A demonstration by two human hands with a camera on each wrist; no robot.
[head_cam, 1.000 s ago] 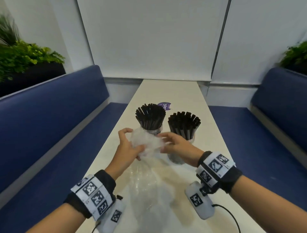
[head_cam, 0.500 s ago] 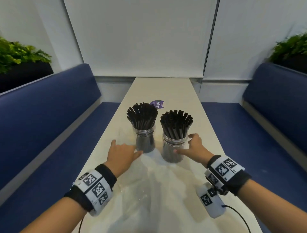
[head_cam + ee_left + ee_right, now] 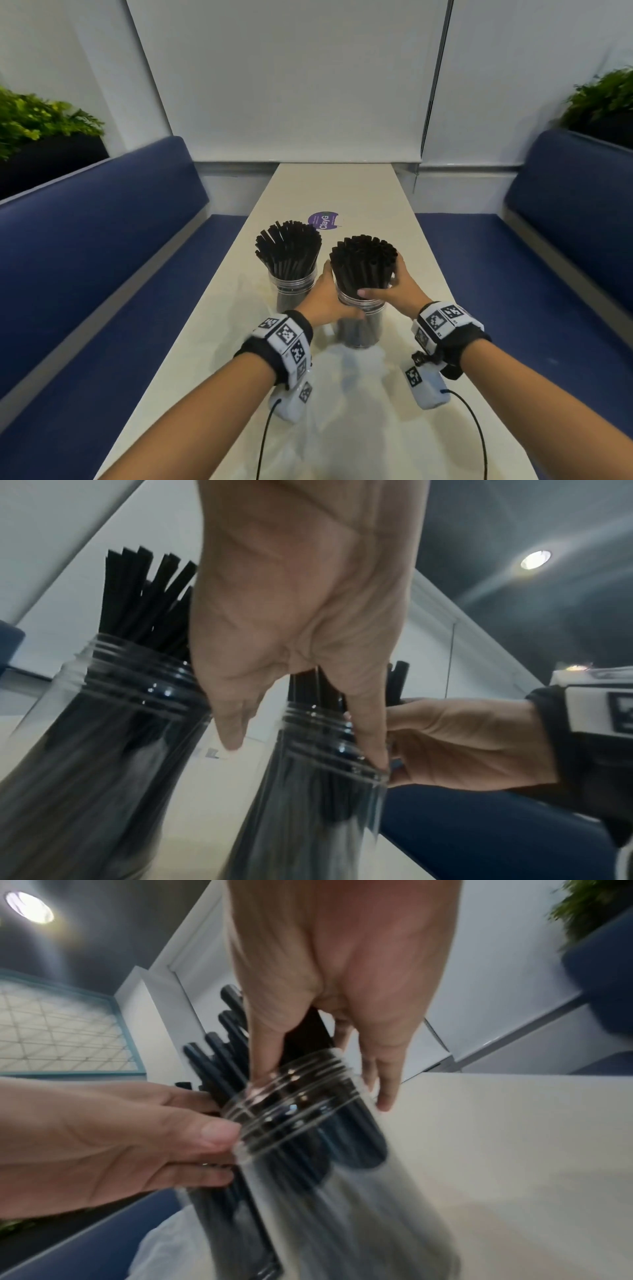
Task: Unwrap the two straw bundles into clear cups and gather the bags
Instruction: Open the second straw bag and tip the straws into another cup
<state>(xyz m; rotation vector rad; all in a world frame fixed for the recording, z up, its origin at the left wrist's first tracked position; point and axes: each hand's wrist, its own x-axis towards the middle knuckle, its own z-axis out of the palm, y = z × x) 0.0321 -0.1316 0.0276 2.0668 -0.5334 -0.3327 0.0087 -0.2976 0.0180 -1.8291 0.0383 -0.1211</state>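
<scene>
Now, from the head view, we see two clear cups upright on the table, each packed with black straws whose long axes run vertically, open ends up. The left cup stands alone, its straws fanning outward. The right cup sits just beside it, nearer us, and our hands close on it from both sides: our left hand wraps the cup just under its threaded rim, our right hand curls round the right straws above the rim, thumb across the front. Clear bags lie flat on the table between our forearms. A purple sticker lies beyond the cups. Blue benches flank the long pale table, white wall panels close the far end, and plants top both bench backs.

Next, the left wrist view: our left hand has its thumb pressed on the right cup at its threads; the left cup stands beside it.

Then the right wrist view, blurred: our right hand has fingers against the straws, while our left hand grips the cup at its rim.
</scene>
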